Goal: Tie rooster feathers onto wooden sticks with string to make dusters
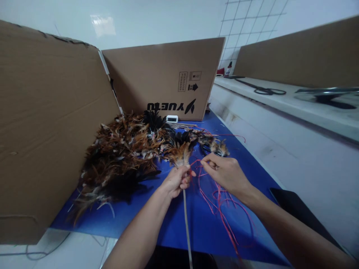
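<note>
Head: stick [186, 209] in left fingers [183, 178] (feathered)

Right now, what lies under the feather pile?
The feather pile lies on a blue mat, visible around its edges. Whatever sits beneath the feathers themselves is covered and cannot be seen.

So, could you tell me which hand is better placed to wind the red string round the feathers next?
The right hand, probably: its fingers already pinch the red string beside the feather bundle. The left hand is taken up gripping the bundle on its stick.
</note>
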`<action>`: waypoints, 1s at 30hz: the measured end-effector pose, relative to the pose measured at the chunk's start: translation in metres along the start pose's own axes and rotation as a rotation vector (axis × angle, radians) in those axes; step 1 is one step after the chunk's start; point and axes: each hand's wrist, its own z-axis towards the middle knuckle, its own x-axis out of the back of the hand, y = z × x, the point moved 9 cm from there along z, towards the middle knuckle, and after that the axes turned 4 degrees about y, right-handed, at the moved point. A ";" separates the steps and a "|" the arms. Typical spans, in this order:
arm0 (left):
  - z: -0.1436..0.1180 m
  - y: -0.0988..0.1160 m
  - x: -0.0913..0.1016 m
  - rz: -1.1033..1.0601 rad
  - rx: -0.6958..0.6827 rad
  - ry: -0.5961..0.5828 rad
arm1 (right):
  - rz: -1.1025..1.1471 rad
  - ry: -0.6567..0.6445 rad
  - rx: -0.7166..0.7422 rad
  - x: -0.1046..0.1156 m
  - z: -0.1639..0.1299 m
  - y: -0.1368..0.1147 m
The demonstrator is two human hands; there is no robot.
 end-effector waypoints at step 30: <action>-0.005 -0.009 -0.004 0.310 -0.017 0.035 | 0.053 -0.372 0.473 -0.041 0.042 -0.110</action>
